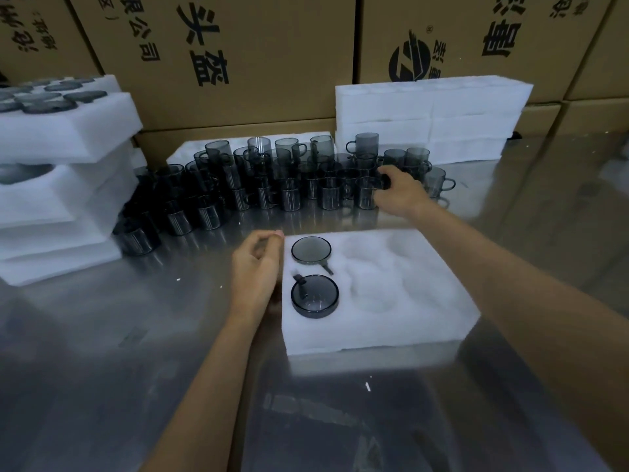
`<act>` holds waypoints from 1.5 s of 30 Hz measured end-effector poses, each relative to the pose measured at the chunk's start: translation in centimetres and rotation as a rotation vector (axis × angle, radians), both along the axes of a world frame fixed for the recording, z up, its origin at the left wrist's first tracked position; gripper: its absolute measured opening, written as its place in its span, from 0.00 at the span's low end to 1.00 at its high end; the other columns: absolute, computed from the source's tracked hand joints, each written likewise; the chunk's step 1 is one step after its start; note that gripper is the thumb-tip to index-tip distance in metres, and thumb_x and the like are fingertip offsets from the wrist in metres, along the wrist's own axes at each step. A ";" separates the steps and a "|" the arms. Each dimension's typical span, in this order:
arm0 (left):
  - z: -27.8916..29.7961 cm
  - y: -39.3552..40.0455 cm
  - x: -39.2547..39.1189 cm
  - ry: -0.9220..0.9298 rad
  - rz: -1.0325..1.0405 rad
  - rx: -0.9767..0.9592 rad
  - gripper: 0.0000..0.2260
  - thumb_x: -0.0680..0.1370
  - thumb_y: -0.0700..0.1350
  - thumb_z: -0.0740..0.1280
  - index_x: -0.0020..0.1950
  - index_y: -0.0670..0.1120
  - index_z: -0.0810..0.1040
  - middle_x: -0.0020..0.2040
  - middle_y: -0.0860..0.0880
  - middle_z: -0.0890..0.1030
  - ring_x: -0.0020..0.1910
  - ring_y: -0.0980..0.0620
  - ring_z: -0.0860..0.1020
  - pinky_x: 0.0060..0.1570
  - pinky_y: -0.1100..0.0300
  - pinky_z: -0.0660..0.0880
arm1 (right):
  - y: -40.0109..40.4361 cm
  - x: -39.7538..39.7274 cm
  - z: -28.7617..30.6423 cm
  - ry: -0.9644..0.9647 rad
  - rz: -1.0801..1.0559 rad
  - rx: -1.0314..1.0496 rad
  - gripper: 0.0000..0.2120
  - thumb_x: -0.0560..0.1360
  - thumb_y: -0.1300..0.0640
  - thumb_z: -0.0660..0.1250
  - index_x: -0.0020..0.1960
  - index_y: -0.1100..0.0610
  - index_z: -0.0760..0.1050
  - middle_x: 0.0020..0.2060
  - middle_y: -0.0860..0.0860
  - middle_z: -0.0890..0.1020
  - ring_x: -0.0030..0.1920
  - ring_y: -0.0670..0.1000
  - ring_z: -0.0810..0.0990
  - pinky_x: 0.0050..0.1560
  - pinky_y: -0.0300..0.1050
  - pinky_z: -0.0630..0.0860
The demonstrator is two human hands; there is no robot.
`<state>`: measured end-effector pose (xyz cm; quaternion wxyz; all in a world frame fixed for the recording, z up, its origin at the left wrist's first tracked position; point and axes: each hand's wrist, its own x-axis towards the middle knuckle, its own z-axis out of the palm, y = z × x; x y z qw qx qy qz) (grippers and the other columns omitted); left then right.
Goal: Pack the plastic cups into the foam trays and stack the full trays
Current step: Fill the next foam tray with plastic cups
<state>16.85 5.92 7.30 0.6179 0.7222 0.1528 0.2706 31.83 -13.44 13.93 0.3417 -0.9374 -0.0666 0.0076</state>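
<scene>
A white foam tray (pixel 401 321) lies in front of me on the steel table. Two smoky grey plastic cups sit in its left pockets, one at the back (pixel 311 250) and one at the front (pixel 315 296); the other pockets hold nothing. Beyond it stand several loose grey cups (pixel 258 185) in rows. My right hand (pixel 400 194) reaches into that group and grips the handle of a cup (pixel 367 195) at the front right. My left hand (pixel 257 272) rests at the tray's left edge, fingers loosely curled, holding nothing.
A stack of filled foam trays (pixel 64 185) stands at the left. Empty foam trays (pixel 432 114) are piled at the back right, and another (pixel 190 149) lies behind the cups. Printed cardboard boxes (pixel 238 56) wall off the back. The steel table (pixel 136 352) reflects light.
</scene>
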 end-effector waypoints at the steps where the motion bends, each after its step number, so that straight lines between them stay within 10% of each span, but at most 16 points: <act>1: -0.1 0.2 0.1 0.006 0.002 -0.005 0.06 0.80 0.46 0.66 0.49 0.46 0.82 0.35 0.58 0.83 0.35 0.63 0.79 0.41 0.64 0.75 | 0.2 1.3 -0.4 0.050 0.017 -0.035 0.31 0.77 0.62 0.60 0.79 0.51 0.60 0.65 0.56 0.75 0.62 0.59 0.76 0.63 0.51 0.75; 4: -0.3 0.6 0.5 0.016 -0.010 -0.043 0.06 0.80 0.46 0.66 0.49 0.47 0.82 0.34 0.57 0.81 0.34 0.60 0.78 0.42 0.56 0.75 | 0.7 3.5 -1.6 0.118 0.050 -0.061 0.23 0.78 0.64 0.59 0.73 0.56 0.68 0.55 0.54 0.73 0.53 0.53 0.73 0.62 0.49 0.72; 7: -0.4 0.9 0.9 0.025 -0.006 -0.063 0.05 0.79 0.47 0.67 0.48 0.48 0.82 0.33 0.58 0.80 0.33 0.58 0.76 0.42 0.54 0.72 | 0.6 4.1 -2.2 0.029 -0.003 -0.060 0.07 0.76 0.65 0.62 0.43 0.55 0.73 0.44 0.52 0.75 0.49 0.53 0.73 0.57 0.46 0.73; 14: -0.2 0.9 0.8 0.020 0.004 -0.055 0.05 0.79 0.45 0.66 0.47 0.49 0.82 0.35 0.57 0.79 0.36 0.57 0.75 0.45 0.53 0.72 | -0.7 1.8 -2.2 0.043 0.054 0.049 0.15 0.74 0.68 0.67 0.32 0.55 0.71 0.35 0.46 0.79 0.44 0.48 0.78 0.40 0.33 0.71; 21: 2.6 -0.7 -1.0 -0.202 0.130 0.124 0.10 0.77 0.41 0.64 0.44 0.54 0.81 0.32 0.56 0.74 0.29 0.58 0.68 0.33 0.61 0.67 | -2.8 -6.6 -0.4 -0.386 0.105 0.328 0.07 0.71 0.63 0.72 0.40 0.53 0.79 0.43 0.42 0.81 0.48 0.43 0.76 0.45 0.29 0.68; 24: 4.6 -3.0 -2.2 -0.257 -0.008 0.276 0.12 0.77 0.38 0.65 0.53 0.55 0.81 0.45 0.61 0.80 0.43 0.63 0.76 0.43 0.72 0.72 | -3.4 -10.8 -0.3 -0.451 0.159 0.373 0.06 0.70 0.63 0.73 0.42 0.53 0.80 0.60 0.42 0.78 0.63 0.38 0.73 0.58 0.25 0.66; 29: 5.8 -5.5 -3.6 -0.206 -0.383 0.533 0.27 0.76 0.33 0.66 0.72 0.54 0.71 0.69 0.59 0.73 0.64 0.59 0.74 0.59 0.56 0.76 | -3.7 -14.9 -1.0 -0.488 0.367 0.436 0.09 0.70 0.68 0.73 0.44 0.55 0.80 0.62 0.38 0.77 0.63 0.31 0.72 0.61 0.25 0.64; 32: 5.6 -5.4 -3.8 -0.089 -0.470 0.524 0.31 0.76 0.37 0.71 0.73 0.60 0.69 0.63 0.61 0.78 0.54 0.45 0.79 0.54 0.49 0.77 | -3.8 -15.4 -1.1 -0.397 0.417 0.473 0.16 0.70 0.69 0.72 0.52 0.53 0.76 0.60 0.37 0.79 0.63 0.36 0.75 0.62 0.36 0.70; 35: 5.7 -4.9 -4.0 -0.042 -0.466 0.582 0.32 0.72 0.46 0.77 0.71 0.65 0.69 0.59 0.66 0.78 0.56 0.59 0.77 0.54 0.62 0.76 | -4.3 -15.5 -1.0 -0.259 0.452 0.543 0.24 0.70 0.66 0.73 0.61 0.50 0.72 0.58 0.37 0.80 0.64 0.41 0.76 0.64 0.49 0.74; 38: 6.2 -4.4 -4.2 -0.001 -0.497 0.604 0.36 0.67 0.53 0.79 0.69 0.70 0.67 0.55 0.68 0.78 0.53 0.63 0.77 0.49 0.74 0.71 | -4.8 -15.5 -1.0 -0.166 0.489 0.549 0.32 0.66 0.54 0.74 0.68 0.47 0.69 0.61 0.37 0.79 0.66 0.39 0.75 0.65 0.47 0.73; 45: 6.7 -4.5 -4.6 0.156 -0.511 0.621 0.31 0.58 0.60 0.81 0.59 0.66 0.75 0.45 0.60 0.79 0.47 0.61 0.77 0.44 0.68 0.72 | -5.3 -15.3 -0.8 -0.028 0.518 0.419 0.34 0.57 0.44 0.73 0.64 0.45 0.76 0.60 0.40 0.81 0.63 0.39 0.77 0.70 0.46 0.70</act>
